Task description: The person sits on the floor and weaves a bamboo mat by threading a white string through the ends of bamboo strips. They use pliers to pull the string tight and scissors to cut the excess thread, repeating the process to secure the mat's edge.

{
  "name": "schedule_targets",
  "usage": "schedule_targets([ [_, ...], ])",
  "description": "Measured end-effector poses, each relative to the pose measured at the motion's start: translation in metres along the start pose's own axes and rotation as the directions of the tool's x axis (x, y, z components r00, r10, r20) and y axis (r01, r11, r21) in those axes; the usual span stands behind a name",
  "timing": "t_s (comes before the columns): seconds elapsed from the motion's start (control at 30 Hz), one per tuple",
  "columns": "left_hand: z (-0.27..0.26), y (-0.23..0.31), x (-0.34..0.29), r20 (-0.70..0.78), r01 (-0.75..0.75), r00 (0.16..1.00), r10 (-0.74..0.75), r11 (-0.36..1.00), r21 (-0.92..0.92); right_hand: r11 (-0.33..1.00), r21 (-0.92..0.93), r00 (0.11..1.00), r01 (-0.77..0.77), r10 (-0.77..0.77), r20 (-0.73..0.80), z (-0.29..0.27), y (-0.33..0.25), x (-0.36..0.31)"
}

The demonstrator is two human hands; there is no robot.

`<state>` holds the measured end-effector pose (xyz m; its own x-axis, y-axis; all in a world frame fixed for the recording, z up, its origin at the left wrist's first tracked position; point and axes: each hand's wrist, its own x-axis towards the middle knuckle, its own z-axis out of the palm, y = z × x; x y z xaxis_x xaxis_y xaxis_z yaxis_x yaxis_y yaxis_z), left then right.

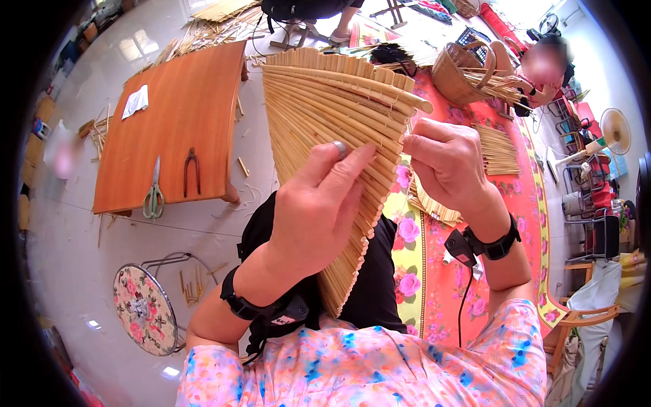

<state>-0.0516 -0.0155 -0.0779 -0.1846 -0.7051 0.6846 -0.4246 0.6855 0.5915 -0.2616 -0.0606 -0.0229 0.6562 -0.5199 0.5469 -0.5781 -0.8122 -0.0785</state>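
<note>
A fan-shaped piece of stitched straw stalks (308,112) stands tilted over my lap, its wide end away from me and its narrow end near my waist. My left hand (319,207) grips it, fingers curled and pressed on the stalks near the right edge. A silvery ring or thimble (340,149) sits on one finger. My right hand (447,159) is closed in a pinch just beside the right edge. Whatever lies between its fingertips is too small to make out. Short bits of thread show along the outermost stalks.
On the left, a wooden table (180,102) bears green-handled scissors (154,197), pliers (192,173) and a white cloth (136,102). A floral stool (144,309) stands nearer. Rightward lie a pink floral mat (447,298), straw bundles (498,149) and a wicker basket (456,78); another person sits beyond.
</note>
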Motion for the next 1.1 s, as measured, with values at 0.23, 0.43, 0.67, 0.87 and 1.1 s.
schedule_targets([
  [0.23, -0.001, 0.012, 0.01, -0.06, 0.053, 0.997, -0.045, 0.99, 0.132, 0.998, -0.032, 0.999, 0.05, -0.051, -0.015, 0.002, 0.0, -0.001],
  [0.43, -0.004, 0.012, 0.024, -0.009, 0.083, 0.997, -0.083, 0.984, 0.16, 0.999, -0.048, 0.999, 0.025, -0.027, -0.039, 0.005, -0.003, -0.003],
  [0.67, -0.016, -0.001, 0.033, 0.207, 0.295, 0.95, -0.235, 0.895, -0.335, 1.0, 0.008, 0.999, -0.003, 0.004, -0.038, 0.006, -0.008, 0.0],
  [0.87, -0.073, -0.003, 0.041, 0.646, 0.692, 0.718, -0.258, 0.362, -0.624, 0.996, 0.085, 0.999, -0.031, 0.032, -0.018, 0.006, -0.007, 0.0],
  [1.1, -0.119, -0.032, 0.004, 0.215, 0.21, 0.966, -0.14, -0.055, -0.976, 0.999, 0.05, 1.0, -0.018, 0.019, -0.012, 0.005, -0.008, -0.001],
])
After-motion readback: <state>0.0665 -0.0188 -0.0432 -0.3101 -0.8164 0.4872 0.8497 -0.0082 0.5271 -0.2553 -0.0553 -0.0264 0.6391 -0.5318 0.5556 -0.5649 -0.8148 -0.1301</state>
